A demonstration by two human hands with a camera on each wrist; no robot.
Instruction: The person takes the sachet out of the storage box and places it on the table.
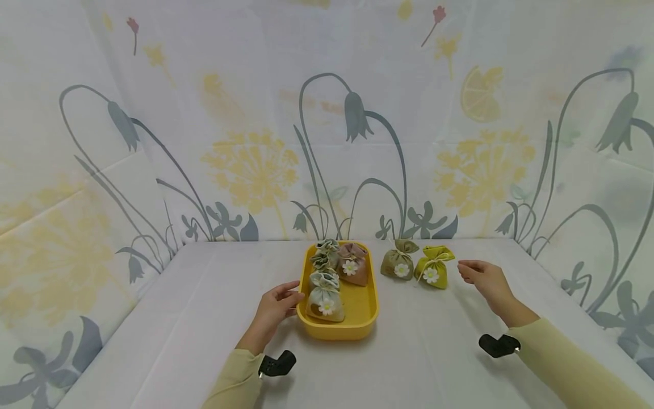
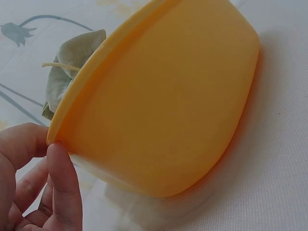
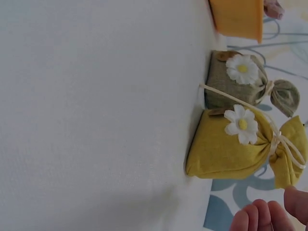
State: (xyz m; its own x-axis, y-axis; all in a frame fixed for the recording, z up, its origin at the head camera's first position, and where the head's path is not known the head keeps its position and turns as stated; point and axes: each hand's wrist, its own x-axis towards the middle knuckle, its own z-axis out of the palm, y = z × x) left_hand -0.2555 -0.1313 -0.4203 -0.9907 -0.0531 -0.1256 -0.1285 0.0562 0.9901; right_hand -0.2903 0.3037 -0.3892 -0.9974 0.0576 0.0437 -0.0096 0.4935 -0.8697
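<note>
My left hand (image 1: 276,309) pinches the left rim of a yellow plastic tub (image 1: 337,332), thumb outside the wall in the left wrist view. Inside the tub, a pale grey-green drawstring sachet (image 1: 325,301) with a white flower stands at the near left. Behind it are green sachet tops (image 1: 323,260) and a dusty-pink sachet (image 1: 353,267). Right of the tub stand an olive-grey sachet (image 1: 397,262) and a yellow-green sachet (image 1: 432,272) with a cream string bow. My right hand (image 1: 487,282) holds nothing, its loosely bent fingers close to the yellow-green sachet's gathered top.
A white cloth covers the table (image 1: 419,352). Behind it hangs a white curtain (image 1: 276,51) printed with grey and yellow flowers. A black wrist camera (image 1: 277,363) is on the left wrist, and another black camera (image 1: 499,345) on the right.
</note>
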